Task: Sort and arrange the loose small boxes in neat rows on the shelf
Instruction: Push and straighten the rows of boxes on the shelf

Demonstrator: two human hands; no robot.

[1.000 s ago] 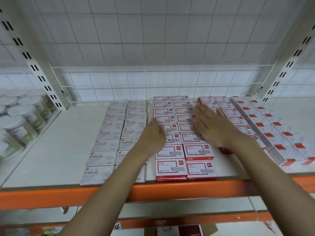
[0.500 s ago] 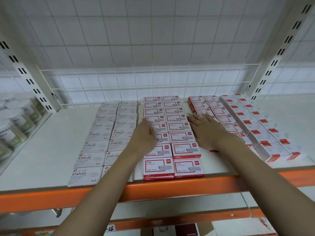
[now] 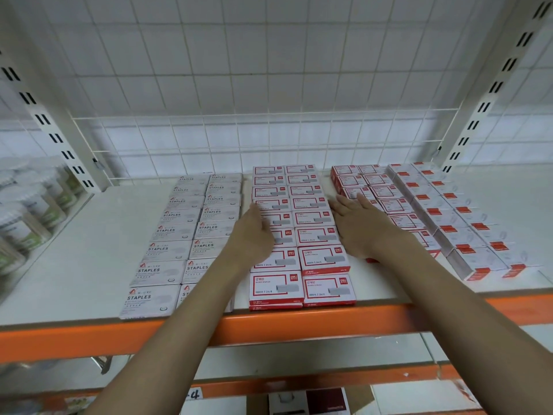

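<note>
Head view: flat, open hands [image 3: 253,235] [image 3: 362,227] flank 2 red-box rows [image 3: 314,238]

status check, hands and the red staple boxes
Left hand open, flat on the left edge of the red staple boxes. Right hand open, against their right side. Rows square, nothing blocking.

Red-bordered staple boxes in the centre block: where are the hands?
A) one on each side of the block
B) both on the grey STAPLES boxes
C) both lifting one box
A: the left hand and right hand flank the red-bordered staple boxes, fingers straight.
</note>
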